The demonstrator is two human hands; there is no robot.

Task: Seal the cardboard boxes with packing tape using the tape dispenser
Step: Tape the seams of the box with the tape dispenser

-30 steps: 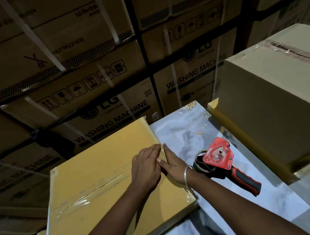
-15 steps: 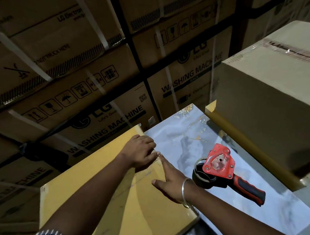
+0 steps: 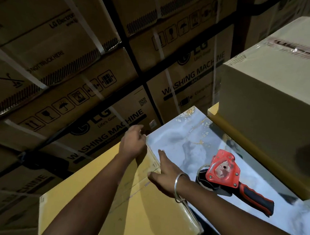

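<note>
A flat yellow cardboard box (image 3: 91, 210) lies in front of me with clear tape along its top seam. My left hand (image 3: 132, 145) rests at the box's far corner, its fingers bent over the far edge. My right hand (image 3: 164, 171), with a metal bangle at the wrist, lies flat with straight fingers on the box's right edge. The red tape dispenser (image 3: 225, 175) with its black and red handle lies untouched on the marbled table (image 3: 182, 138), just right of my right wrist.
A large taped brown box (image 3: 274, 100) stands on a yellow box (image 3: 241, 142) at the right of the table. Stacked washing machine cartons (image 3: 90, 86) with white straps fill the background beyond the table's far edge.
My left hand slid along the tape from the middle of the box to its far corner. My right hand stayed on the right edge, fingers stretching forward. The dispenser has not moved.
</note>
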